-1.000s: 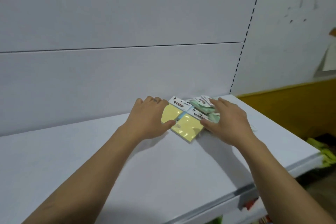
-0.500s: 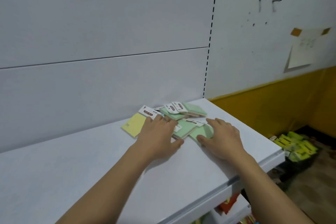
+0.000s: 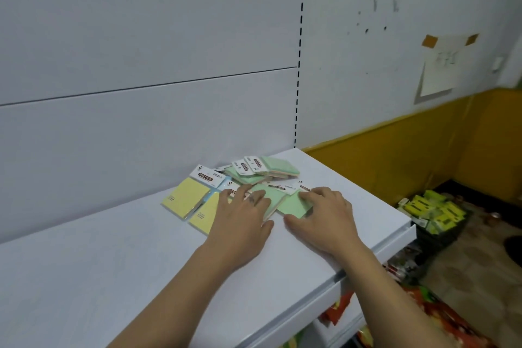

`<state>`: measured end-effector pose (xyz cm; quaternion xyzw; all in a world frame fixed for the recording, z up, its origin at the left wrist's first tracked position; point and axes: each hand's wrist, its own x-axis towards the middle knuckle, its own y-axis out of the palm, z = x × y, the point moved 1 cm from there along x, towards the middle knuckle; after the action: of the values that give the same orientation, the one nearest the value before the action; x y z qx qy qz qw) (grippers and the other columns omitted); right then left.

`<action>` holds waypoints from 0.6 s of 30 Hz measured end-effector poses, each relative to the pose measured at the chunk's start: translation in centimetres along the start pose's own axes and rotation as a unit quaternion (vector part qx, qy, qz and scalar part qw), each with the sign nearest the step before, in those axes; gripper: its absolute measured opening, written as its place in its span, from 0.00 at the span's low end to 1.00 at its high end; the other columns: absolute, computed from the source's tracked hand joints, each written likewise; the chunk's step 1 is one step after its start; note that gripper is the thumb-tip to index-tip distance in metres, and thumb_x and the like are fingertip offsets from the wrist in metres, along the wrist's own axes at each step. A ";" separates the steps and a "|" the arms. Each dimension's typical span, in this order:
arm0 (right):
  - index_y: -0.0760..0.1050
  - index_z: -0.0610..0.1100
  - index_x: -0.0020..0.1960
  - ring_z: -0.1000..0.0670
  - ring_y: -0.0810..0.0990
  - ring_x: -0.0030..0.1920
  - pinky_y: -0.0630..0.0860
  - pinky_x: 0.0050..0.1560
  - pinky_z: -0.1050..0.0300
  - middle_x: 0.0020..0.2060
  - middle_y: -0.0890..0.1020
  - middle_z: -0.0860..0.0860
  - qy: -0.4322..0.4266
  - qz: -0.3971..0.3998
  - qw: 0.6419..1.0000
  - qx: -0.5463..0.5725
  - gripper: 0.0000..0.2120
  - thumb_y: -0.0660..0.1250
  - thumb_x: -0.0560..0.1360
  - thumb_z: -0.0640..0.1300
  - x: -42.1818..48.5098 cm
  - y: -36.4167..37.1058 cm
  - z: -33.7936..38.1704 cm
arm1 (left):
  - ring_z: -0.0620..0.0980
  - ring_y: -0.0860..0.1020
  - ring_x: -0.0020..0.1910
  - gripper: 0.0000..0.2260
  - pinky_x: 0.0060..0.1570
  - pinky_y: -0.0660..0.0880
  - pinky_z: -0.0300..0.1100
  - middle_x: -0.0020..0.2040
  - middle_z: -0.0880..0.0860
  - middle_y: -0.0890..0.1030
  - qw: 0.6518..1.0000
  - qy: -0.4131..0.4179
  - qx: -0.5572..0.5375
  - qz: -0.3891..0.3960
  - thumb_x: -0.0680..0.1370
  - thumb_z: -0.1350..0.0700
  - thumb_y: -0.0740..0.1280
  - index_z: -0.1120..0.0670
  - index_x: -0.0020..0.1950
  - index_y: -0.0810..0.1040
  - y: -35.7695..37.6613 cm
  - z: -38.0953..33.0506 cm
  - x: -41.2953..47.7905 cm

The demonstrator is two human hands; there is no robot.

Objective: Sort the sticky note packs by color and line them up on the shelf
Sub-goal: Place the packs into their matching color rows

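I am looking down at a flat white shelf board (image 3: 113, 277) that is carrying a loose cluster of wrapped, square sticky note packs near its far right end, close to the white back panel. Two pale yellow sticky note packs (image 3: 185, 198) are lying side by side at the left of the cluster, the nearer one partly under the left hand (image 3: 240, 223). Two mint green sticky note packs (image 3: 293, 203) are lying beside them at the front. Further green packs (image 3: 278, 168) are overlapping in a small heap behind, with their white header cards toward the left. On the floor to the right, below the shelf, a dark open crate (image 3: 440, 234) is holding bright yellow-green packets (image 3: 432, 207). The left hand is lying palm down with straight, spread fingers, pressing on a yellow pack and a green one. The right hand (image 3: 324, 220) is also lying flat and uncurled, with its fingertips resting on the front green pack and its thumb on the bare shelf. Neither hand is gripping anything.
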<state>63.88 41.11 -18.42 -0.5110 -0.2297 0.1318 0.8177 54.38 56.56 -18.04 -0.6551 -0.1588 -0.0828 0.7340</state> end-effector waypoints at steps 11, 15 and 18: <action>0.67 0.62 0.69 0.45 0.62 0.72 0.63 0.69 0.47 0.74 0.63 0.48 0.027 0.116 0.991 -0.063 0.22 0.61 0.76 0.51 -0.9 -4.1 -4.7 | 0.49 0.68 0.64 0.24 0.69 0.49 0.53 0.63 0.48 0.75 0.995 0.063 -0.078 0.002 0.76 0.35 0.49 0.42 0.65 0.72 -1.2 -3.2 -0.9; 0.72 0.60 0.65 0.48 0.76 0.57 0.75 0.55 0.50 0.67 0.73 0.52 0.079 0.084 0.992 -0.046 0.19 0.61 0.74 0.51 -1.5 -4.5 -4.5 | 0.53 0.75 0.56 0.32 0.57 0.60 0.54 0.59 0.51 0.79 0.998 -0.023 -0.061 -0.008 0.73 0.29 0.44 0.44 0.63 0.74 -1.7 -4.7 -0.6; 0.75 0.57 0.60 0.48 0.77 0.53 0.74 0.56 0.48 0.60 0.79 0.52 0.128 0.022 0.991 -0.029 0.19 0.60 0.73 0.62 -1.5 -3.8 -3.4 | 0.55 0.74 0.55 0.34 0.53 0.61 0.54 0.59 0.51 0.80 0.998 -0.039 -0.047 -0.015 0.72 0.29 0.41 0.45 0.66 0.71 -1.6 -5.3 -0.2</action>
<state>64.26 36.14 -16.60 -0.5525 -0.1156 0.0762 0.8220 54.27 51.06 -17.07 -0.6889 -0.1929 -0.0756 0.6947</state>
